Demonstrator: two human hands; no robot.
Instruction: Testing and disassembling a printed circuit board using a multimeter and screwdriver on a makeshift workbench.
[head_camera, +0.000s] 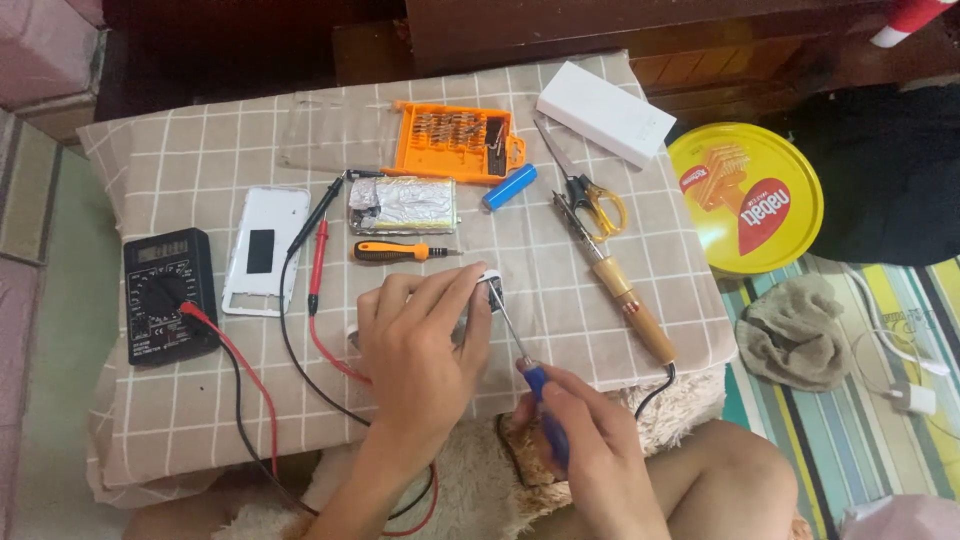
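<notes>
My left hand (420, 345) presses down on a small white and grey device (488, 290) on the checked cloth, mostly covering it. My right hand (590, 450) grips a blue-handled screwdriver (520, 350), and its metal tip touches the device near my left fingertips. An orange-handled screwdriver (400, 251) lies just beyond my left hand, next to a foil-wrapped flat pack (405, 203).
A black multimeter (168, 293) with red and black probe leads (315, 240) sits left, beside a white phone back cover (262, 250). An orange bit set (455, 140), blue cell (509, 187), scissors (590, 195), soldering iron (620, 285), white box (605, 112), a yellow round tin (748, 197) and a crumpled grey rag (795, 330) lie further back and right.
</notes>
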